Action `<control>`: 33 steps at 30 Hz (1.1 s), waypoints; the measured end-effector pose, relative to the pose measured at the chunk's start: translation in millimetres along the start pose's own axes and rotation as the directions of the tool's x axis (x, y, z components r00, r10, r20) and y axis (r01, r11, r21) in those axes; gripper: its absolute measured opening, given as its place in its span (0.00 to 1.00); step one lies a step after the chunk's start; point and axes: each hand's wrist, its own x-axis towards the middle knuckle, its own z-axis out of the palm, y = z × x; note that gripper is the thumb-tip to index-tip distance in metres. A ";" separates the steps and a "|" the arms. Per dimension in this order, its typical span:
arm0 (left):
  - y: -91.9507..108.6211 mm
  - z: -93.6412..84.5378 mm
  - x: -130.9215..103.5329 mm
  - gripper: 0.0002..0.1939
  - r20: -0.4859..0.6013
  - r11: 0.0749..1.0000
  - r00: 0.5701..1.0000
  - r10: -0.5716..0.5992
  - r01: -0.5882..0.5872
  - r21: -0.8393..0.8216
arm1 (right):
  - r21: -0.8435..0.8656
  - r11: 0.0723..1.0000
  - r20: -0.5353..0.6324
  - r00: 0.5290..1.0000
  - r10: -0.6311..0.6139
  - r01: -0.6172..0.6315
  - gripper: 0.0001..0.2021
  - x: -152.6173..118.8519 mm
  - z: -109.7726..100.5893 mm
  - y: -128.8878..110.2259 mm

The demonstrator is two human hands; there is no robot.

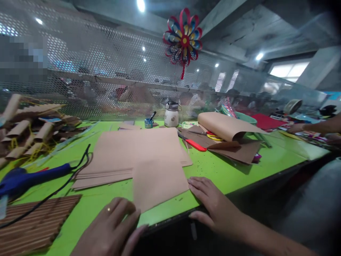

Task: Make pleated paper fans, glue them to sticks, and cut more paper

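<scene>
A small brown paper sheet (160, 183) lies near the table's front edge, overlapping a stack of larger brown sheets (114, 151). My left hand (114, 224), with a ring on one finger, is beside the small sheet's lower left corner, fingers bent and apart, nothing visible in it. At the sheet's right corner, my right hand (206, 201) touches the edge with its fingertips, thumb spread away over the table edge. Behind the stack, to the right, lies a red-handled cutter (195, 144).
A blue glue gun (34, 177) with a black cord and corrugated cardboard (37, 222) are at left. Cardboard rolls (20, 131) stand behind them. Farther back are a bottle (171, 115), a small blue jar (149, 123) and rolled brown paper (226, 124). Another person's arm (319, 127) reaches in at right.
</scene>
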 end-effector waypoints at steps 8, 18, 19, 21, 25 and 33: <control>-32.4 22.8 81.2 0.09 0.230 0.997 0.973 -0.006 -0.011 0.075 | 0.158 0.987 -0.065 0.997 0.050 -0.039 0.12 36.2 -15.3 0.0; -23.0 30.2 82.3 0.27 0.300 0.979 0.941 -0.153 0.104 0.175 | -0.263 0.842 0.081 0.859 0.506 -0.471 0.11 126.4 -2.8 154.2; -23.0 29.4 82.2 0.27 0.283 0.979 0.947 -0.153 0.105 0.176 | -0.259 0.833 0.086 0.847 0.524 -0.489 0.11 126.3 1.4 157.1; -23.5 28.9 81.7 0.28 0.229 0.977 0.961 -0.153 0.113 0.179 | -0.240 0.814 0.071 0.827 0.558 -0.528 0.13 123.8 4.9 159.2; -23.2 29.6 79.5 0.29 0.126 0.974 0.977 -0.173 0.151 0.166 | -0.155 0.775 -0.031 0.787 0.616 -0.612 0.17 111.7 -11.6 156.4; -17.2 27.1 79.2 0.23 0.006 0.981 0.984 -0.179 0.178 0.078 | 0.687 0.433 0.338 0.784 0.520 -0.583 0.18 71.1 -48.1 91.2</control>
